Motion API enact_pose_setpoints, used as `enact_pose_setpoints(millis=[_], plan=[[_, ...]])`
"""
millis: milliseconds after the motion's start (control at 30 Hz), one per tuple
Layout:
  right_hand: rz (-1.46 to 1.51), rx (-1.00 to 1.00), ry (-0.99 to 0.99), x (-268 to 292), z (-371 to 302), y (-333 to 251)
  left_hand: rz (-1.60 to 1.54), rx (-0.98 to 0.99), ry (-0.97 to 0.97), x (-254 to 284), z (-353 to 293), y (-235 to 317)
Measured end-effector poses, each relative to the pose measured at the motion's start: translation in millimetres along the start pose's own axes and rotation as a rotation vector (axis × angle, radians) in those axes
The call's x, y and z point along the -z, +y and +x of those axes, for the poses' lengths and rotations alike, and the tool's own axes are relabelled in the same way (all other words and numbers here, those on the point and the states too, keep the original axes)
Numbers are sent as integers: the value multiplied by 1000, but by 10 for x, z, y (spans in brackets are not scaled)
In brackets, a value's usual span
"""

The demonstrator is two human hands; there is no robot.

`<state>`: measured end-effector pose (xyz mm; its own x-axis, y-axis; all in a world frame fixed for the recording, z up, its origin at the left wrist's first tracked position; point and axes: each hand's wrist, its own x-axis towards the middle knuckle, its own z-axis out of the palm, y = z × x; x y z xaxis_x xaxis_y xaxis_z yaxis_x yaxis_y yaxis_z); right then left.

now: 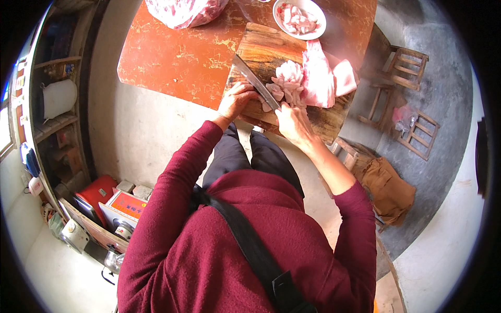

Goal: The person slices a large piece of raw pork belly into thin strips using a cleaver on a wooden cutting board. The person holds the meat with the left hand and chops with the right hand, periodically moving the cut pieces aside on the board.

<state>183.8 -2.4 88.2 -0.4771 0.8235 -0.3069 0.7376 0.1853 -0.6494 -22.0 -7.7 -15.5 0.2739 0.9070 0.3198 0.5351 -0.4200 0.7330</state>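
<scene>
On the wooden chopping board (257,39), a long-bladed kitchen knife (255,82) lies slanted, its tip pointing far left. My right hand (294,124) is closed round its handle. Just left of the blade, my left hand (236,103) rests with bent fingers pressed together; whatever is under its fingertips is hidden. Cut pieces of pale pink meat (288,78) are heaped along the blade's right side. Beyond the heap lies a long slab of raw meat (317,83), with a thicker chunk (344,78) to its right.
A white bowl of meat pieces (315,32) stands at the board's far edge. Farther left on the red-brown table (172,62) sits a bag of raw meat (186,11). Wooden stools (408,68) stand at right, near brown cloth (386,188). Shelves (57,125) line the left.
</scene>
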Motion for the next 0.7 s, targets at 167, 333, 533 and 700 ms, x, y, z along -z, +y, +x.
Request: enact_pose_setpoints(millis=[167,333,533,700], plan=[[-5,-37,-9,-68,65,28,-35,19,34,-9,19,28],[-2,-33,27,-103,307,-81,-34,38,22,-20,-2,-9],[-75,90,223,-132,493,-111,36,1,-25,-16,24,-14],[-52,50,79,-4,214,-33,19,-59,-46,31,50,22]])
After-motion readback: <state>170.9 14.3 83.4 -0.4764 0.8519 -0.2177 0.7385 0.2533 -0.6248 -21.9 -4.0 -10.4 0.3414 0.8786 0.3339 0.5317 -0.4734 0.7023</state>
